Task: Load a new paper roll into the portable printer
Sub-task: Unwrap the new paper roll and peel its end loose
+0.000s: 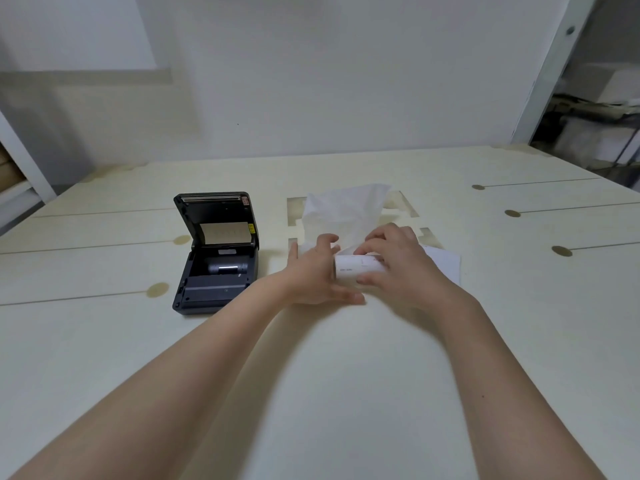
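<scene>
The dark grey portable printer (215,258) sits on the cream table with its lid tilted up and back, and its paper bay is exposed. To its right, both hands hold a white paper roll (353,269) lying sideways just above the table. My right hand (398,261) grips the roll's right part from above. My left hand (315,271) cups its left end. A crumpled translucent white wrapper (343,211) stands up behind the roll and touches the hands.
A flat white sheet (446,263) lies under and right of my right hand. The cream table (346,358) has grooves with round knots and a cut-out pattern behind the wrapper. A white wall rises behind; shelving stands at far right.
</scene>
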The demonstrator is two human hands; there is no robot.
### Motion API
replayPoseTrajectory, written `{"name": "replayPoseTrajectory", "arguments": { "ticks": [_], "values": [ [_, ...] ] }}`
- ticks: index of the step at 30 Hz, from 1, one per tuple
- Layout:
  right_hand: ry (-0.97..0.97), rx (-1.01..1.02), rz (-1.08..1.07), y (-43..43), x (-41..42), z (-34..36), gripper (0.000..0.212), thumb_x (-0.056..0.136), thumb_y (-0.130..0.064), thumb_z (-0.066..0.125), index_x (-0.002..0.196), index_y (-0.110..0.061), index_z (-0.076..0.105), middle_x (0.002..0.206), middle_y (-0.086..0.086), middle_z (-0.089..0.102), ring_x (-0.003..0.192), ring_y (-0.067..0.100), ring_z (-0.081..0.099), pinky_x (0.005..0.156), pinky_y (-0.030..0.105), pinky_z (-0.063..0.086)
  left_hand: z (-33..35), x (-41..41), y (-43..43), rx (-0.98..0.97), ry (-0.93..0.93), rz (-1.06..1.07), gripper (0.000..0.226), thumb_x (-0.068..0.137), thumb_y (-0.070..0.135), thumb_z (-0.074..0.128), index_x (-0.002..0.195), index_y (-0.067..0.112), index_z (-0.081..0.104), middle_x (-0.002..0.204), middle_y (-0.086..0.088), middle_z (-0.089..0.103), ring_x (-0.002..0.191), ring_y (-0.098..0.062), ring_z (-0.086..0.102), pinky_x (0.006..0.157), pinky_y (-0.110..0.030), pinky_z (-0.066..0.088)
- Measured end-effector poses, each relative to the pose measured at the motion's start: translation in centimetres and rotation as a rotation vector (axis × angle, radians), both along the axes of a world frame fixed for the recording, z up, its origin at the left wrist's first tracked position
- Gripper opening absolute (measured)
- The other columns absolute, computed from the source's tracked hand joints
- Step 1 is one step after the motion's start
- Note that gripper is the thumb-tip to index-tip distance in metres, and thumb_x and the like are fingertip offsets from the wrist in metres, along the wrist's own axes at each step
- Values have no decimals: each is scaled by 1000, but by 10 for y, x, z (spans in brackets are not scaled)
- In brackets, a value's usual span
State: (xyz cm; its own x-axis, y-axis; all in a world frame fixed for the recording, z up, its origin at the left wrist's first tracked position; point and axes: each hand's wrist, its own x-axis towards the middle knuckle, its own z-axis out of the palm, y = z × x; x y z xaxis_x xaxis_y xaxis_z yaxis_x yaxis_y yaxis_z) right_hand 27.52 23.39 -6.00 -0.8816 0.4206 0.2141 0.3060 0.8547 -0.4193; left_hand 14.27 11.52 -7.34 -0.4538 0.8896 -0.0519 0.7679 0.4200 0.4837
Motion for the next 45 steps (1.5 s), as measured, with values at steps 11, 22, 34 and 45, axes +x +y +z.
{"name": "replayPoseTrajectory", "arguments": {
  "ticks": [11,22,34,45],
  "values": [
    [323,-179,115,-20,-1,17,34,81,-20,70,113,-26,60,103,-19,55,103,5,51,82,17,42,2,-5,-22,183,-196,78,100,76,55,73,154,28,17,145,22,34,145,-9,31,119,-45,-17],
    [418,-115,179,-29,-5,12,57,79,-20,74,129,-28,48,113,-18,63,112,2,47,86,8,39,13,23,-46,821,-805,181,31,100,20,54,130,16,59,125,-14,65,104,-21,70,93,-38,57],
    [423,-42,130,-29,-13,6,20,86,-25,67,106,-27,70,107,-12,62,107,14,52,82,6,35,3,22,-54,864,-603,222,26,98,12,57,123,16,63,107,8,71,91,-9,72,82,-19,56],
    [475,-195,61,-40,-18,5,7,87,-13,65,85,-19,69,99,-9,68,102,10,54,76,6,35,0,17,-55,818,-547,211,27,96,12,59,121,19,64,102,16,68,81,-6,69,84,-24,58]
  ]
}}
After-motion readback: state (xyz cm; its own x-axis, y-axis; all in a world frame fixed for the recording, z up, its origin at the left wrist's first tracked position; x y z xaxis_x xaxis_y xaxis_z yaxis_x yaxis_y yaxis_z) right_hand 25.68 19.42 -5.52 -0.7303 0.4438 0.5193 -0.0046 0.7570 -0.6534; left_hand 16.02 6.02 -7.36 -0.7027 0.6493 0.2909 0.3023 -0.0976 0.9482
